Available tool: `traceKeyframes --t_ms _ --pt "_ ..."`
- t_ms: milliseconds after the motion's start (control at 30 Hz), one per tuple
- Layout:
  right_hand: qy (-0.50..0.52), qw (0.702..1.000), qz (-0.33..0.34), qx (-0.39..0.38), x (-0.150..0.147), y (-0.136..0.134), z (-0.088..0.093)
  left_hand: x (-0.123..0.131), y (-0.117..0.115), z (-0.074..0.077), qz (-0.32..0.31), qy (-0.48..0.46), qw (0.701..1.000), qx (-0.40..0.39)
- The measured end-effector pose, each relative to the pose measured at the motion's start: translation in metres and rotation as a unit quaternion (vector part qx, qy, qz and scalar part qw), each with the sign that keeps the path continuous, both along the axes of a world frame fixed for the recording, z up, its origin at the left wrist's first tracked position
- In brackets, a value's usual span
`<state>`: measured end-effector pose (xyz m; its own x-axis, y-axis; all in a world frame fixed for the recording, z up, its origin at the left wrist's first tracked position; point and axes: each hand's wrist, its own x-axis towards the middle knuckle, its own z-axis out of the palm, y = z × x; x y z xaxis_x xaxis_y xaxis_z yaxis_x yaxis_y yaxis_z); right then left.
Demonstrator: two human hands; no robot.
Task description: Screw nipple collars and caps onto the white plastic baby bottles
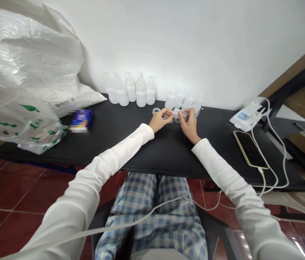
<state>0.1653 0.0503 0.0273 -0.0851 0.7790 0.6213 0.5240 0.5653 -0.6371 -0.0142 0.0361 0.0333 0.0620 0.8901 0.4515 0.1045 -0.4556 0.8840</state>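
Note:
Between my two hands is a small translucent plastic bottle cap (175,113), held on its side above the black table. My right hand (188,122) is closed around its right part, thumb on the near side. The fingers of my left hand (161,120) are pinched at its left end and partly hide it. Close by my left hand lies a clear ring (156,110); other clear round pieces under my fingers are partly hidden. Just behind my hands stand several milky bottles without domed tops (178,97). To their left, several similar bottles with clear domed tops (140,92) stand upright.
Large white plastic bags (33,54) and a printed clear bag (33,122) fill the left side, near a blue box (82,120). At the right lie a phone (250,149), a white power strip (247,115) and cables (283,151). The wall (182,43) rises behind.

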Motion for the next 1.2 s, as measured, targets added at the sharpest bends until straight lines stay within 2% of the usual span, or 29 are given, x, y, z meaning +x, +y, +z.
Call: traceKeyframes --t_ms 400,700,1000,1200 --pt "-0.023 0.999 0.047 0.017 -0.001 -0.002 0.008 0.002 0.002 -0.003 0.001 -0.035 0.998 -0.042" --pt "0.015 0.996 0.085 0.002 -0.003 -0.002 0.006 0.000 0.004 0.002 0.010 -0.025 0.998 -0.062" --pt "0.086 0.986 0.145 -0.012 -0.005 0.001 0.001 -0.003 0.002 0.008 0.041 0.008 0.999 -0.018" --pt "0.120 0.981 0.151 -0.031 -0.004 0.004 0.001 -0.004 0.001 0.010 0.042 0.021 0.999 0.002"
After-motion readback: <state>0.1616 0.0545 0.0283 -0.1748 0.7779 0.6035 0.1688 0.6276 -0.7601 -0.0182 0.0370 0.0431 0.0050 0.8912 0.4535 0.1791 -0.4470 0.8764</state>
